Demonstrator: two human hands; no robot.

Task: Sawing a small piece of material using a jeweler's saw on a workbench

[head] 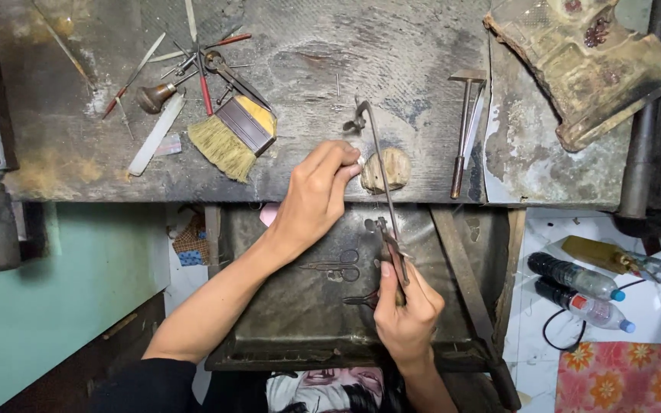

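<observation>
Rough worn wooden bench [330,53], thin metal saw frame [380,153], straw-bristled brush [231,138]

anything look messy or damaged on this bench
Yes. The workbench top is scarred and stained, with whitish patches worn through at its right end. Small tools lie criss-crossed in a loose heap beside the brush. Two plastic bottles lie on the floor.

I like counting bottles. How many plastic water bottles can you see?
2. Both lie on the floor at the lower right: one bottle with a blue cap, and a second bottle just below it, next to the flowery mat. More may be hidden.
</observation>
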